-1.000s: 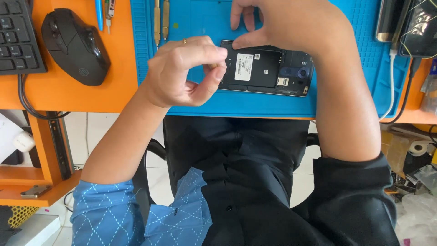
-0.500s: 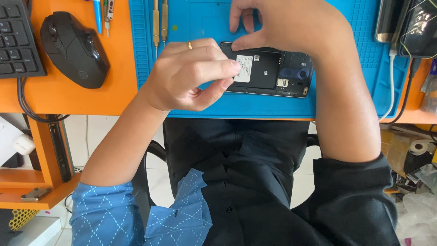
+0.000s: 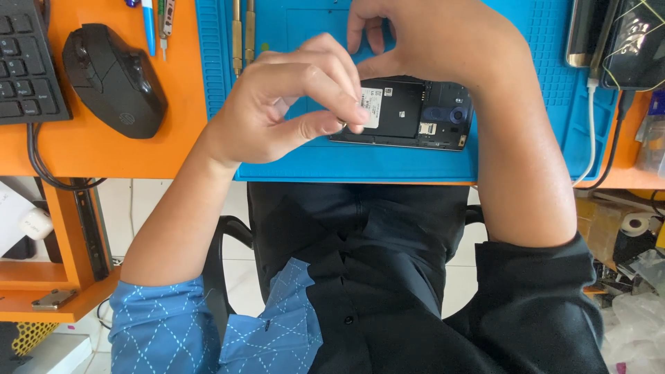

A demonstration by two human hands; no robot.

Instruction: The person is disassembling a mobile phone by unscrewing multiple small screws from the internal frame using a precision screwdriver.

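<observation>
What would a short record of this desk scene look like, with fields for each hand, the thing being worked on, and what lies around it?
Left hand: raised just above the phone's left end, fingertips pinched together; whether they grip anything is too small to tell
Right hand: resting on the phone's top edge
Phone: black, back cover off, lying flat on the mat
Mat: blue, on the orange desk
Left of mat: black mouse, keyboard
Right edge: white cable
</observation>
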